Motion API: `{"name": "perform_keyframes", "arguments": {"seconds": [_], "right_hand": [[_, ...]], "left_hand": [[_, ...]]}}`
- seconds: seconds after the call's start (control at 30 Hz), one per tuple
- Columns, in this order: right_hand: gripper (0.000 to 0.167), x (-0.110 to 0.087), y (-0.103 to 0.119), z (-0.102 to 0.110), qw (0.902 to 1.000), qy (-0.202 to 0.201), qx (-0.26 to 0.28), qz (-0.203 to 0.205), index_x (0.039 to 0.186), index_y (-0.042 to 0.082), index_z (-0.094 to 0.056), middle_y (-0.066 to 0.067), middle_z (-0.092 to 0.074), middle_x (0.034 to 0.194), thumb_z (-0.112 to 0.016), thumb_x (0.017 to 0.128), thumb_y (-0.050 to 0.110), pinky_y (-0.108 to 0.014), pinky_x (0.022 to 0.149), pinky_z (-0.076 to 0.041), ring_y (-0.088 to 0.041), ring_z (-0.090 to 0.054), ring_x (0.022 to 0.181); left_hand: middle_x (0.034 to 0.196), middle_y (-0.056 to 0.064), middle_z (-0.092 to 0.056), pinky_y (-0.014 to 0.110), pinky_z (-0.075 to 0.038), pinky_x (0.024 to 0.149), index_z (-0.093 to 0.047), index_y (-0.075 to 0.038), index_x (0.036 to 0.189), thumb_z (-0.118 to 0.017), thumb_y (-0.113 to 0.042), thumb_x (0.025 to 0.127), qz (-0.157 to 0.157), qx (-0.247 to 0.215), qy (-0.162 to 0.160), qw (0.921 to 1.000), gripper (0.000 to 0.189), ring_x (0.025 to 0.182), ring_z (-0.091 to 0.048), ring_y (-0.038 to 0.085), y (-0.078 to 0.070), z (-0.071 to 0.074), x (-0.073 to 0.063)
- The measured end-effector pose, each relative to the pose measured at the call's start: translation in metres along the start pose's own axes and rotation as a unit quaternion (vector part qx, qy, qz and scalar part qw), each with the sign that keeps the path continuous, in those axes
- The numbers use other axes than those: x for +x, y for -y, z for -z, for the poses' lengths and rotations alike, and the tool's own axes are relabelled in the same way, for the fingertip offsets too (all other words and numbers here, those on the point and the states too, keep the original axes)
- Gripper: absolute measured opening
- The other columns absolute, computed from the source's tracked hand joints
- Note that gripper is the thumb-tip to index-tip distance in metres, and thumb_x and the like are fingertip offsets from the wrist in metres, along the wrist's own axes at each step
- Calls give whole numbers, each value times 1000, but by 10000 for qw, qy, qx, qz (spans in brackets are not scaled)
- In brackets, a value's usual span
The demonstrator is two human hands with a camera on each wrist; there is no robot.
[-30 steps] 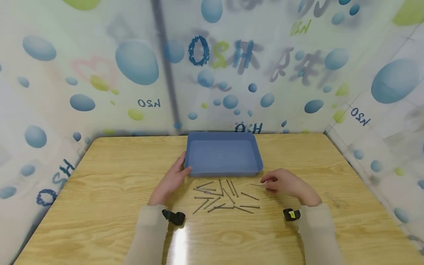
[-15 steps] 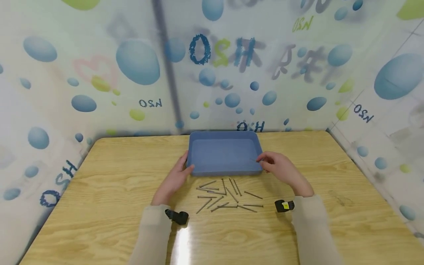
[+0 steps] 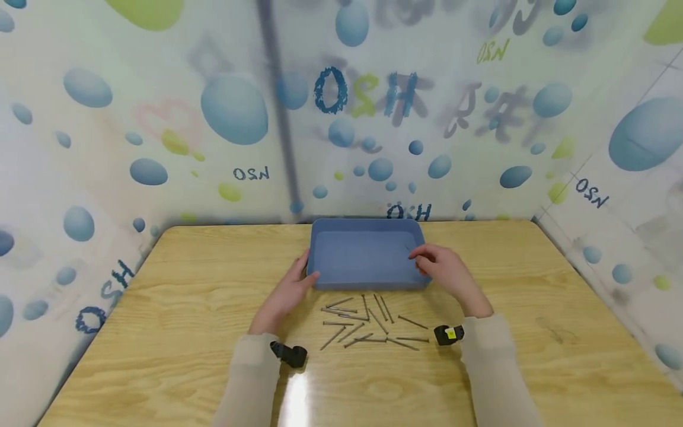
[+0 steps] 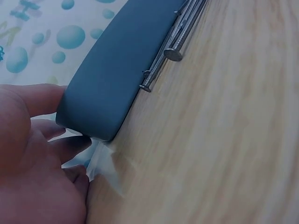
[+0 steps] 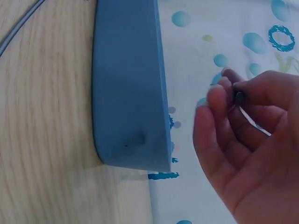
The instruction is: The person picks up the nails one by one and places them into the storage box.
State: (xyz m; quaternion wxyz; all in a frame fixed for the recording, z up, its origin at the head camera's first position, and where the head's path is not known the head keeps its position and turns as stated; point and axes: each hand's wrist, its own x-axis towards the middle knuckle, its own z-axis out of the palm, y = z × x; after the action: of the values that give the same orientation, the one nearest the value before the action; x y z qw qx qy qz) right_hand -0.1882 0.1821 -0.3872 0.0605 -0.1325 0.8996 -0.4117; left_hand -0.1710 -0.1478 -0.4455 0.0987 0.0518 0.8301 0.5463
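A blue tray lies at the back of the table. My left hand holds its front left corner, thumb at the front rim and fingers along the side; the left wrist view shows thumb and fingers on either side of that corner. Over the tray's right part, my right hand pinches a nail between thumb and fingertips. Its round head shows in the right wrist view, above the tray wall. Several loose nails lie scattered on the table in front of the tray.
The wooden table runs up to a patterned wall covering behind the tray. A strip of light reflects off the table near the left forearm.
My right hand has lifted the nail from the table right of the pile and carried it up and left over the tray. The left hand stays at the tray corner.
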Motion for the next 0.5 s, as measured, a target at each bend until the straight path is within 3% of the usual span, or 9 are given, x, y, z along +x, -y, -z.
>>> {"name": "perform_keyframes", "arguments": {"seconds": [0.33,0.5], "right_hand": [[28,10,-9,-11,9990,69,-121,-427,111,6,-59,-11,-58,78,-40,95,19,-32,58,-39,-24,-50,67],[29,13,-10,-12,9982,132,-234,-542,111,4,-60,-10,-60,84,-41,94,18,-32,62,-41,-23,-52,73]], "left_hand": [[149,5,2,52,-3,105,-6,-35,142,-45,-32,94,202,-74,21,9998,62,134,7,23,1,0,-3],[149,6,1,52,-2,105,-6,-31,143,-44,-30,94,78,-22,39,10000,63,134,7,24,0,0,-2]]}}
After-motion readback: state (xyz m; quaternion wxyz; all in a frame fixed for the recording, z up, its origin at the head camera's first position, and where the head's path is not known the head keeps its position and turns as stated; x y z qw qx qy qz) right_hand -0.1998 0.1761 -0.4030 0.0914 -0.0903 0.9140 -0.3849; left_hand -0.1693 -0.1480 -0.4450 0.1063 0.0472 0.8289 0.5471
